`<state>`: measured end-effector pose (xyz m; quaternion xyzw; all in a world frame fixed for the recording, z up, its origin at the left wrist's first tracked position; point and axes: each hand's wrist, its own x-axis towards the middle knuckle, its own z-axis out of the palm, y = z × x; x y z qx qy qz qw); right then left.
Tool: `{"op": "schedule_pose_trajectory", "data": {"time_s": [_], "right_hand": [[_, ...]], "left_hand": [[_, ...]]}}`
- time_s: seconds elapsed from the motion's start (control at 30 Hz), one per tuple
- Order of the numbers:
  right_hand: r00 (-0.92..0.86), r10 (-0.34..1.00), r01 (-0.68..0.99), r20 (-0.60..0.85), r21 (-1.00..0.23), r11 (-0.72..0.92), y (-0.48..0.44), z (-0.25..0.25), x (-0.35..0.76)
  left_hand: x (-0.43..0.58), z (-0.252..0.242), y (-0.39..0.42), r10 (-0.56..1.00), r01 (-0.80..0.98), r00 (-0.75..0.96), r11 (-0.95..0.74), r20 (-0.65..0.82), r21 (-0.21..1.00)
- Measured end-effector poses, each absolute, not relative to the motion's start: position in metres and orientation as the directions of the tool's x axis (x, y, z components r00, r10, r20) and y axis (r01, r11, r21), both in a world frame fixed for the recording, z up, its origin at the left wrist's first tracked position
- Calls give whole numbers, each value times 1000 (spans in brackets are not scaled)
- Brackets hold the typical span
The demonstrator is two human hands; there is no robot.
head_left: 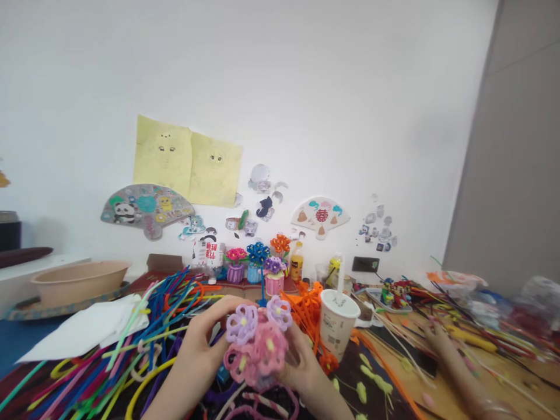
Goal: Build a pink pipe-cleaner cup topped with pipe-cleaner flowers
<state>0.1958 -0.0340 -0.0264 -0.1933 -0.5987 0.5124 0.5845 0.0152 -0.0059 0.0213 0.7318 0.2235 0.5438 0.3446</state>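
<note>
A bunch of pink and purple pipe-cleaner flowers (269, 347) is held up in front of me, slightly blurred. From the left, my left hand (207, 329) curls around it, with the fingertips hidden behind the blooms. On the other side my right hand (301, 367) grips the bunch low down, its fingers partly covered by the petals. Below the bunch lie loose pink and striped pipe cleaners (258, 405). Close to my right hand are orange pipe-cleaner pieces (306, 309) and a lidded paper cup (338, 326) with a straw.
Many coloured pipe cleaners (100, 356) spread across the left, beside white paper sheets (83, 326) and a tan basin (81, 283). Small potted pipe-cleaner flowers (258, 262) and a juice bottle (296, 262) stand by the wall. A co-worker's hand (437, 338) is at right, near a phone (405, 350).
</note>
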Motion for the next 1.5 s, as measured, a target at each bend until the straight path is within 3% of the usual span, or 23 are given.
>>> {"op": "schedule_pose_trajectory", "data": {"time_s": [0.23,0.37,0.63,0.77,1.0,1.27,1.5], "right_hand": [[-144,856,-416,497,-815,403,-31,-37,197],[-100,895,-410,435,-838,361,-27,-47,200],[-223,885,-466,409,-842,272,-32,-33,196],[-286,855,-410,432,-862,298,-36,-25,197],[-227,851,-361,473,-853,378,-34,-25,195],[-216,865,-444,453,-835,326,-33,-32,195],[-286,872,-464,397,-854,237,-38,-26,196]], "left_hand": [[4,15,-3,699,-24,400,-639,593,769],[6,22,-6,660,20,429,-690,617,724],[16,21,-4,724,47,316,-657,613,753],[20,16,0,788,41,237,-593,568,804],[33,10,-1,878,-47,67,-472,474,880],[42,15,-9,873,-188,44,-471,486,862],[41,9,-6,841,12,110,-534,530,845]]}}
